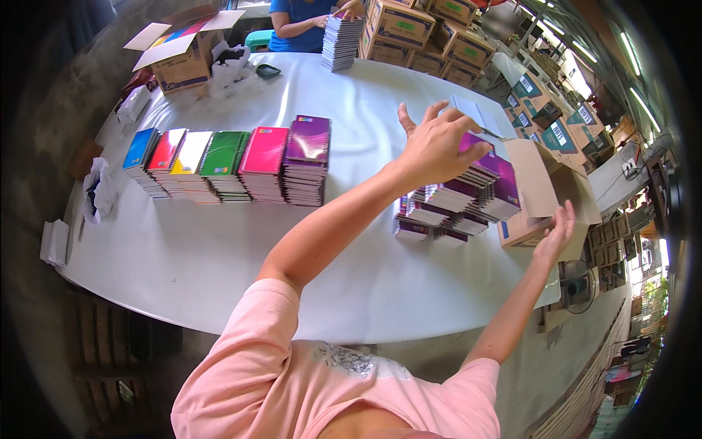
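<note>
My left hand (439,145), its fingers spread and curved, is above a pile of purple spiral notebooks (506,192). Nothing shows in its grip. These notebooks are stacked in crossed, staggered bundles at the right side of the table. Beside them is an open cardboard carton (530,172) with its flaps out. My right hand (557,233) has its fingers stretched against the carton's near flap. Left of centre stands a row of spiral notebook stacks: blue (137,148), red (167,146), yellow-white (192,152), green (224,152), pink (264,150) and purple (308,139).
Across the white table (241,256), a person in a blue shirt (300,14) handles a tall notebook stack (341,45). An open carton (183,62) and plastic wrap (238,73) lie far left. Closed cartons (398,33) are piled behind; more cartons (559,135) stand right.
</note>
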Available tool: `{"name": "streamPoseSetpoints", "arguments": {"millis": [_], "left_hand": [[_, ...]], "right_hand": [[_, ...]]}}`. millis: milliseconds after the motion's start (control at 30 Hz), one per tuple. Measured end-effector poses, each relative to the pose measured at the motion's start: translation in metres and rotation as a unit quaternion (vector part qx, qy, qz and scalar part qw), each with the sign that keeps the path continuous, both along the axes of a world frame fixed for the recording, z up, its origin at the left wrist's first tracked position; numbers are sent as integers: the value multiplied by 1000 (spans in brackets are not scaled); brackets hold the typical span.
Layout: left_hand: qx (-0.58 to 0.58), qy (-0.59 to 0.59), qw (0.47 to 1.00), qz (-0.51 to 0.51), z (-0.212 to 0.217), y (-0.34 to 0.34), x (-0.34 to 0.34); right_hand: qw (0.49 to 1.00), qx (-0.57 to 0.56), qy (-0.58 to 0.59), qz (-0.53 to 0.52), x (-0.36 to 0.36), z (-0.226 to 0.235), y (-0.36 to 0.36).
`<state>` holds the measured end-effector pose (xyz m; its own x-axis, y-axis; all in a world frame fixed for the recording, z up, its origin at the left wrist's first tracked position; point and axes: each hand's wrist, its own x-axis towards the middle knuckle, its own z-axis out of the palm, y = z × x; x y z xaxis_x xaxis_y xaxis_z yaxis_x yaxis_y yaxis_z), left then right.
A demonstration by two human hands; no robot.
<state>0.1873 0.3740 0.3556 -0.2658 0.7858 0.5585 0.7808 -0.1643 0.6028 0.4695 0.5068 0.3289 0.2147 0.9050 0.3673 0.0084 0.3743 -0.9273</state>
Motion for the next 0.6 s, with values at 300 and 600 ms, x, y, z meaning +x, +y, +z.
{"name": "streamPoseSetpoints", "arguments": {"millis": [300,600], "left_hand": [[120,10,982,-146,-13,-272,-142],[222,-327,918,-1,-47,-510,-335]], "right_hand": [[941,167,-150,251,-242,-19,-227],[723,355,-381,454,-619,-64,-442]]}}
